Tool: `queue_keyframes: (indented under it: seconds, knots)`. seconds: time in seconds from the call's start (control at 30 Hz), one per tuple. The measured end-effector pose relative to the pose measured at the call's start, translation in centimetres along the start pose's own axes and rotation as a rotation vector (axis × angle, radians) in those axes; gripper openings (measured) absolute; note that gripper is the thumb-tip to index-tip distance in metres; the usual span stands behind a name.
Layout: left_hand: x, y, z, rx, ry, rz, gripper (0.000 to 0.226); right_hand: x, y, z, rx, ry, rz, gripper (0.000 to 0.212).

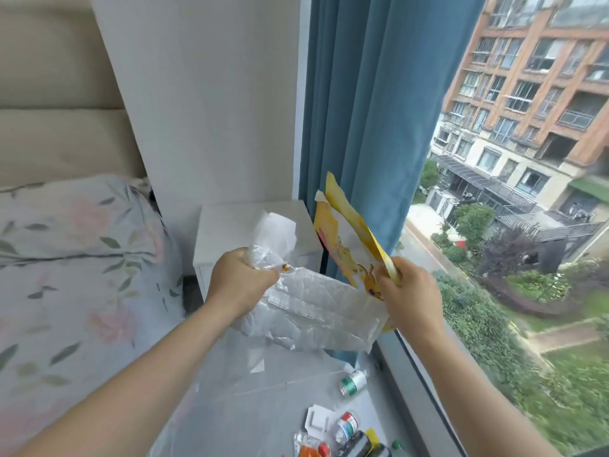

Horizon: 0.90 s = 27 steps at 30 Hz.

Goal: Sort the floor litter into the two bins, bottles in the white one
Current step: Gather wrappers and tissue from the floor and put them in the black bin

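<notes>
Plastic wrapper (306, 311) bunched in left hand (239, 282); yellow packaging (349, 239) pinched in right hand (410, 291).

Floral bed (66, 258) at L, white wall (214, 94), white nightstand (224, 222), blue curtain (362, 110), window (527, 192) (daylight, apt block outside).

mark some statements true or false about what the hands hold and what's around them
1. The left hand grips crumpled clear plastic wrap. True.
2. The right hand holds nothing. False: its fingers grip yellow paper packaging.
3. A small bottle with a green band lies on the floor near the window. True.
4. The curtain is red. False: it is blue.
</notes>
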<state>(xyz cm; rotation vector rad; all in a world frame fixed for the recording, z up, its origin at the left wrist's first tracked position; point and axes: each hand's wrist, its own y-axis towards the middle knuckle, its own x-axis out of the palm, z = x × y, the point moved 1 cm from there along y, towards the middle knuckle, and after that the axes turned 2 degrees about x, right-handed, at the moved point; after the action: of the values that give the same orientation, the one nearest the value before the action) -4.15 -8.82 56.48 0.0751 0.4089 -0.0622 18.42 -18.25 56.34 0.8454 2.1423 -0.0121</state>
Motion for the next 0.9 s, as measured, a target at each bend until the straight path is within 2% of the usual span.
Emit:
queue_keyframes:
  seconds: [0.1,0.23,0.43,0.57,0.67,0.9]
  knots:
    - [-4.4,-0.4,9.2,0.041,-0.007,0.045,0.024,-7.5,1.4,-7.1,-0.031,0.041,0.064,0.034]
    - [-9.6,-2.8,20.5,0.112,0.026,0.097,0.022,-17.0,2.2,-15.2,-0.081,0.075,0.119,0.035]
    - [-13.9,-6.5,33.3,0.257,0.185,0.12,0.022,-29.3,2.7,-22.8,-0.203,0.165,0.27,0.04]
    - [-15.1,-8.8,39.5,0.337,0.19,0.156,0.021,-35.7,2.4,-25.2,-0.28,0.211,0.357,0.039]
    - [-15.5,-10.5,42.9,0.432,0.189,0.202,0.023,-39.6,2.5,-26.2,-0.336,0.257,0.414,0.028]
    - [-14.9,-13.1,47.3,0.533,0.138,0.255,0.014,-45.3,1.9,-26.5,-0.42,0.285,0.513,0.024]
